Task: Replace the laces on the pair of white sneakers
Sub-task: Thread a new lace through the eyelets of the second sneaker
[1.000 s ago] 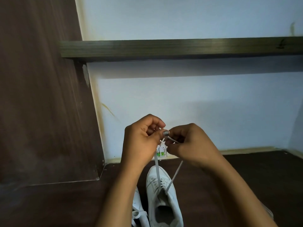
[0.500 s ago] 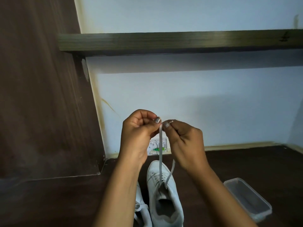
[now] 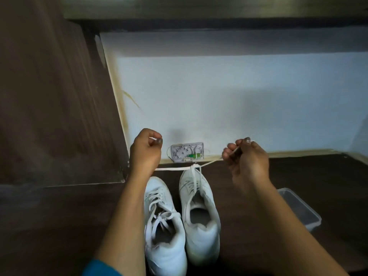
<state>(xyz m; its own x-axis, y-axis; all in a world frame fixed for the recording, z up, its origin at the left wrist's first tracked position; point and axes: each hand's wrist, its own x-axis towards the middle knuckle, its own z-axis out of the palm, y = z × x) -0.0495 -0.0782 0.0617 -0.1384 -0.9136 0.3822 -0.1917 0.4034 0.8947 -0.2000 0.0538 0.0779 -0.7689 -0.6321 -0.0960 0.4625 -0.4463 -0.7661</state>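
Right sneaker (image 3: 199,212), right of the laced left sneaker (image 3: 163,220), has its lace (image 3: 171,168) crossed above the toe. Left hand (image 3: 146,152) and right hand (image 3: 247,158) pull outward, fingers pinched on an end each. Keep tension even and the lace flat while snugging the knot. Dark wood floor, pale wall, plastic tub (image 3: 302,208) at right, small wall box (image 3: 187,152) beyond.

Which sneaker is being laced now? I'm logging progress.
The right sneaker: its lace is pulled taut sideways between the left hand and right hand. The left sneaker lies untouched.
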